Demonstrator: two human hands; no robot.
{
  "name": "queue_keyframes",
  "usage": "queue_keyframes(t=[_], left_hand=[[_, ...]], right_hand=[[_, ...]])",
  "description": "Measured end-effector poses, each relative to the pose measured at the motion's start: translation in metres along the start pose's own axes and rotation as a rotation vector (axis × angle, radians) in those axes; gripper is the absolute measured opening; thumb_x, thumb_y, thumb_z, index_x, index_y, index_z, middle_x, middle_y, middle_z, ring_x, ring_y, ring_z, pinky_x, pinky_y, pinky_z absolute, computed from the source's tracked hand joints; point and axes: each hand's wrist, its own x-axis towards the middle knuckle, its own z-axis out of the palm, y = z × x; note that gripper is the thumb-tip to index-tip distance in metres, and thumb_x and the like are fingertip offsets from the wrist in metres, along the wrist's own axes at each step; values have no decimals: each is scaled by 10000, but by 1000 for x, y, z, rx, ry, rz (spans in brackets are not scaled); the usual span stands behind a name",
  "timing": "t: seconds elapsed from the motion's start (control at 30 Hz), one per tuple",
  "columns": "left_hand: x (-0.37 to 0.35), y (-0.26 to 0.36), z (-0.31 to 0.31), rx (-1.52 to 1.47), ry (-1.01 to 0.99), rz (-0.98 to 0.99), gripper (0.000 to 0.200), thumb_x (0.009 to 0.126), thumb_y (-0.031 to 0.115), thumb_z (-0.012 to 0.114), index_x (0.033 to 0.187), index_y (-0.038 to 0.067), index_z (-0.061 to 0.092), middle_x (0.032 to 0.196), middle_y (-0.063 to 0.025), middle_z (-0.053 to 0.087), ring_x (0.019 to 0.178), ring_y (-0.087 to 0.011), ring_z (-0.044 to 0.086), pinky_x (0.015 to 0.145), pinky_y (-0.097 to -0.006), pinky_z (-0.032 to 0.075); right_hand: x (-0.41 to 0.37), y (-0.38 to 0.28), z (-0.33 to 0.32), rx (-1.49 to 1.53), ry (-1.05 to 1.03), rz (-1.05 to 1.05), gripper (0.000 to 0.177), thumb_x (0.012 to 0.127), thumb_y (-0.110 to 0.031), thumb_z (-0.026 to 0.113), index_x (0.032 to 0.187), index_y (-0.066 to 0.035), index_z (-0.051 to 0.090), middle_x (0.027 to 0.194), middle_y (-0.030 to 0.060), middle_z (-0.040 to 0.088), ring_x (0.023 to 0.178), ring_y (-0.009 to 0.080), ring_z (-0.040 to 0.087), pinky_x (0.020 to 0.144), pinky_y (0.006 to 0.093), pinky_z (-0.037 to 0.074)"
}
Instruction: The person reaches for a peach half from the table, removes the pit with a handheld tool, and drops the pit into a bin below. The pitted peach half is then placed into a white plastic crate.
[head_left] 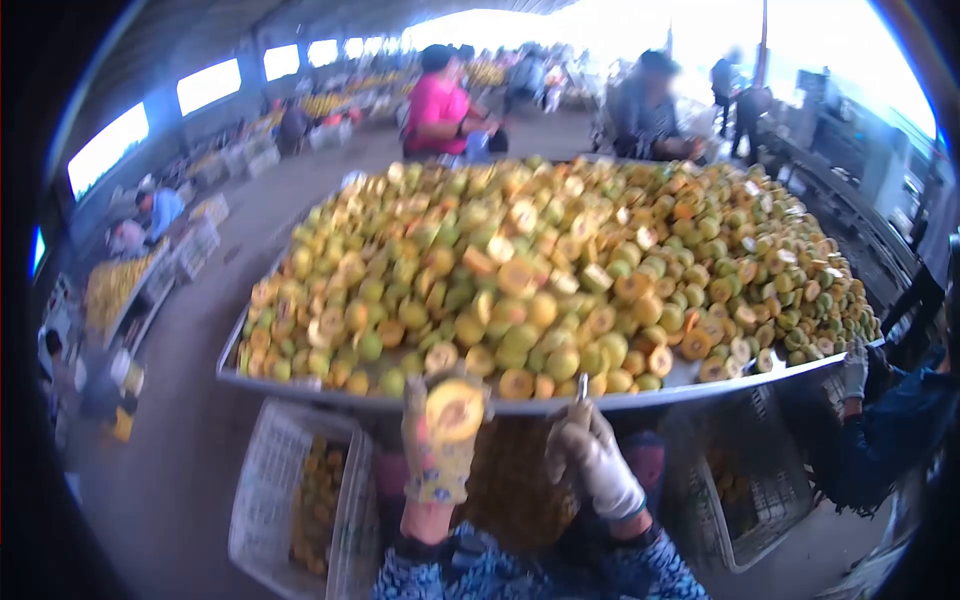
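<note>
My left hand (438,472), in a patterned glove, is closed around a halved yellow peach (455,410), its cut face with a brownish centre turned up toward me. To the right, my right hand (600,465) wears a pale glove and grips a small metal-tipped tool (582,388), pointing up and away from me. Both hands are just in front of the near rim of a metal table (450,402). Heaped on that table are many yellow-green peaches (520,280), several with orange cut faces showing. The tool's handle is hidden in my fingers.
A white plastic crate (265,500) with fruit stands low on the left; another crate (745,540) is low on the right. Across the table are a person in pink (437,115) and a person in dark clothes (645,115). At right, a co-worker's gloved hand (855,370) nears the rim.
</note>
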Motion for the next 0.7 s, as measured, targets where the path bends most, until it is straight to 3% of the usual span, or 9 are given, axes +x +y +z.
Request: queue_keyframes(t=[0.07, 0.13, 0.2, 0.27, 0.33, 0.4, 0.43, 0.6, 0.7], left_hand=[[-2, 3, -9, -141, 102, -11, 616, 1001, 540, 462, 1169, -35, 609, 1000, -186, 689, 845, -276, 659, 774, -378, 559], [-10, 5, -20, -165, 141, 4, 538, 1021, 468, 481, 1211, -22, 596, 1068, -148, 682, 948, -263, 684, 862, -358, 567], [-17, 11, -23, -52, 185, 25, 497, 1029, 420, 483, 1209, -32, 587, 1095, -152, 676, 995, -255, 682, 898, -348, 559], [-22, 12, -31, 307, 152, 113, 461, 1034, 383, 469, 1204, -30, 582, 1109, -155, 671, 999, -245, 679, 898, -349, 550], [-26, 16, -32, 564, 160, 181, 427, 1038, 349, 453, 1197, -26, 580, 1117, -154, 666, 983, -229, 677, 882, -343, 544], [-31, 22, -24, 77, 110, 65, 419, 1039, 345, 448, 1183, -20, 593, 1092, -146, 673, 934, -218, 673, 844, -337, 542], [-33, 21, -26, 77, 122, 66, 419, 1039, 345, 448, 1183, -20, 593, 1092, -146, 673, 934, -218, 673, 844, -337, 542], [-36, 16, -23, 397, 177, 171, 462, 1033, 408, 408, 1132, -6, 587, 1024, -161, 674, 877, -222, 651, 807, -334, 538], [-33, 4, -28, 558, 208, 324, 477, 1030, 407, 421, 1047, -27, 619, 955, -159, 698, 815, -235, 673, 746, -353, 553]], right_hand=[[2, -2, 13, -323, -82, 116, 134, 963, -137, 586, 1011, -30, 523, 689, 41, 537, 584, 114, 515, 547, 273, 441], [3, 10, 33, -739, -155, -92, 159, 960, -156, 609, 981, -26, 521, 687, 67, 515, 617, 116, 474, 575, 300, 430], [0, 10, 54, -764, -236, -1, 178, 943, -161, 631, 965, -31, 511, 726, 134, 545, 633, 269, 499, 638, 351, 458], [3, 20, 66, -768, -292, -129, 176, 945, -144, 637, 1029, -13, 554, 758, 74, 569, 672, 177, 519, 648, 334, 464], [8, 32, 73, -796, -277, -115, 193, 937, -145, 641, 1041, -8, 552, 767, 113, 575, 673, 206, 524, 657, 347, 468], [12, 35, 78, -822, -263, -108, 210, 929, -145, 644, 1052, -4, 550, 776, 151, 581, 675, 235, 528, 665, 361, 471], [13, 34, 82, -799, -274, -73, 204, 936, -153, 637, 1052, -8, 553, 789, 155, 591, 681, 240, 536, 673, 363, 474], [14, 39, 82, -756, -283, 5, 205, 949, -162, 612, 1075, -10, 557, 837, 165, 615, 724, 243, 581, 707, 368, 488], [17, 39, 70, -775, -399, -6, 291, 963, -170, 569, 1196, 1, 531, 919, 151, 639, 828, 202, 602, 788, 350, 503]])
